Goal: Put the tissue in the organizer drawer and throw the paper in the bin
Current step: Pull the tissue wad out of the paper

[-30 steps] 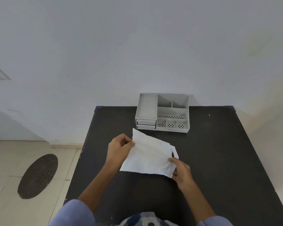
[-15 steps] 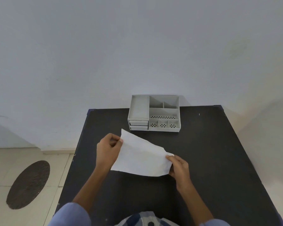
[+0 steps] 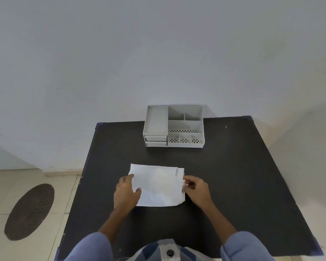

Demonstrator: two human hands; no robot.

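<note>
Grip: left hand (image 3: 127, 193) holds the tissue (image 3: 158, 185) at its 9 o'clock edge, thumb on top; right hand (image 3: 197, 189) pinches the 3 o'clock edge.
Tissue: flat, mid-table (image 3: 233, 185), a black top.
Organizer (image 3: 174, 127): grey, at 12 o'clock, apart from the tissue, against the pale wall (image 3: 158, 53).
Floor: tiles, dark oval mat (image 3: 29, 211) at 8 o'clock.

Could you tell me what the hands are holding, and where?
The tissue: left hand grips its left edge, right hand pinches its right edge.
</note>
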